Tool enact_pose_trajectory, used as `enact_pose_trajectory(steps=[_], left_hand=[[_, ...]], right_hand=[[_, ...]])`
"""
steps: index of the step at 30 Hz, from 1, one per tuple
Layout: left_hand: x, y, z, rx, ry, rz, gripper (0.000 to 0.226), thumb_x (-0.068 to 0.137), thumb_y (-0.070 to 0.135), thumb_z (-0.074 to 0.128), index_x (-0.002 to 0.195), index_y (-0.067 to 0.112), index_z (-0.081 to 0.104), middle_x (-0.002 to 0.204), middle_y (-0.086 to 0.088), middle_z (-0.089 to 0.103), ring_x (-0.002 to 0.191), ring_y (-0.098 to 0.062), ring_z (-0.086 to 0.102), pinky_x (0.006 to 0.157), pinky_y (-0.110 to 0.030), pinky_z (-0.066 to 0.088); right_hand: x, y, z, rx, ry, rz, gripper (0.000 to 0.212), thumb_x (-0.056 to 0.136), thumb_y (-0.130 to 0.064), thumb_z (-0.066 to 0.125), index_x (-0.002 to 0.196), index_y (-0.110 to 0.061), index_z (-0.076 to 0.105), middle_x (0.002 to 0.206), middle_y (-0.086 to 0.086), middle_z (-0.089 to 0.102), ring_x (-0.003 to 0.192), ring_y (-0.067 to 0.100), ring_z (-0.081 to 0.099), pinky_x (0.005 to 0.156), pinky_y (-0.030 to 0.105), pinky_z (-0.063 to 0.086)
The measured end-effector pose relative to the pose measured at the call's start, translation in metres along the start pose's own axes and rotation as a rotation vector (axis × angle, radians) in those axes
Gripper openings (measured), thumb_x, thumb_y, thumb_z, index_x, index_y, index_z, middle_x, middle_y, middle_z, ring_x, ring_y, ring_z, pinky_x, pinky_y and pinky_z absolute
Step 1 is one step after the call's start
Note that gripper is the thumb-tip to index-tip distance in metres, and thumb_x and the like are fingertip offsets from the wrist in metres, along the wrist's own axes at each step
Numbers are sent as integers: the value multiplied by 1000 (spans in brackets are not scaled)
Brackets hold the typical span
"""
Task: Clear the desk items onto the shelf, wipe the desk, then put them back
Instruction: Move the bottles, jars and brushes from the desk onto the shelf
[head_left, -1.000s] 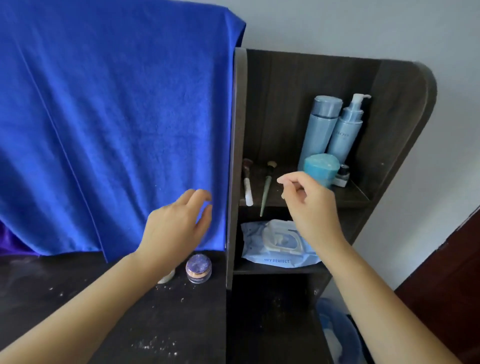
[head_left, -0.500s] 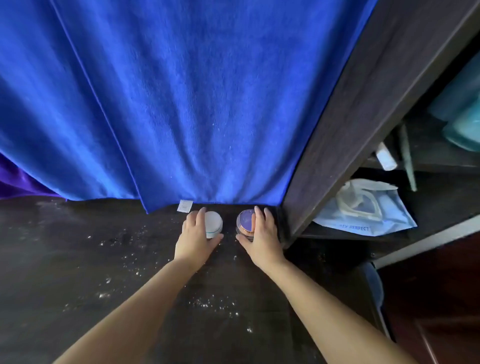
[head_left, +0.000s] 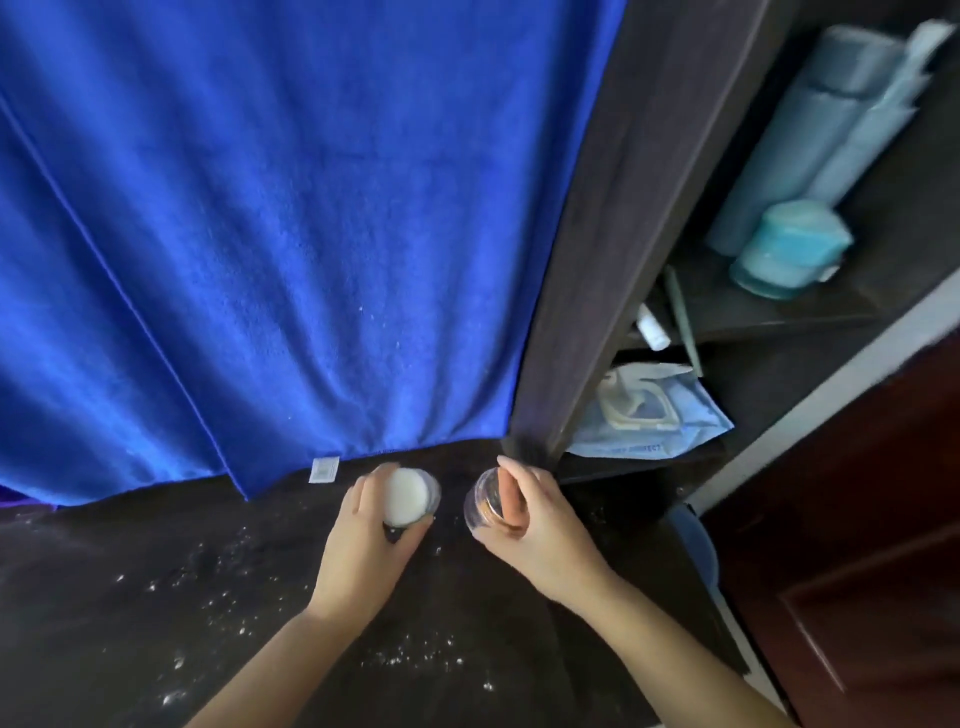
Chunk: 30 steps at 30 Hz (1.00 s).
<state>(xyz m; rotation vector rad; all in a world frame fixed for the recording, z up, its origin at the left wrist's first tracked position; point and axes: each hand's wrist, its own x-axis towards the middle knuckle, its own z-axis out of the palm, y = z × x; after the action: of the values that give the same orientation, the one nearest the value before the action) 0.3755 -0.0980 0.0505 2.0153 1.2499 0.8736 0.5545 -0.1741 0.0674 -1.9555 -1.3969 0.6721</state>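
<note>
Hands, lower centre of the frame, now each grip a jar tipped off the dusty dark desk (head_left: 130, 613); half a second earlier both jars stood upright beneath the palms. Left hand (head_left: 366, 540) curls its fingers round a small white-lidded round jar (head_left: 408, 496), lid facing up-right. Right hand (head_left: 535, 525) pinches a small clear jar with a copper-coloured rim (head_left: 485, 506), its axis leaning left. At right, on the dark wooden shelf (head_left: 582, 260), a pale blue wipes packet (head_left: 649, 421) carries blurred lettering ending "PERFECT". A blue towel (head_left: 260, 234) fills the upper left.
</note>
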Motion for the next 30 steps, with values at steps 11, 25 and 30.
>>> enact_pose_trajectory(steps=[11,25,30], left_hand=[[10,239,6,-233,115,678,57,74,33,68,123,16,43,115,9,41,114,9,37,96,-6,30],[111,315,73,615,27,341,49,83,50,54,116,15,42,115,-5,56,109,-25,46,87,-41,35],[113,309,71,702,39,275,52,84,51,53,120,16,43,117,-5,55,111,-25,44,89,-41,34]], right_hand=[[-78,-15,-216,109,410,32,67,68,-36,78,123,-37,40,115,-14,55,104,-1,55,84,11,40],[28,8,-297,-226,510,-7,75,75,-40,73,132,-12,33,128,10,47,114,28,50,89,35,43],[37,15,-294,-241,525,-101,71,74,-40,73,128,-10,40,132,9,41,116,27,49,92,36,43]])
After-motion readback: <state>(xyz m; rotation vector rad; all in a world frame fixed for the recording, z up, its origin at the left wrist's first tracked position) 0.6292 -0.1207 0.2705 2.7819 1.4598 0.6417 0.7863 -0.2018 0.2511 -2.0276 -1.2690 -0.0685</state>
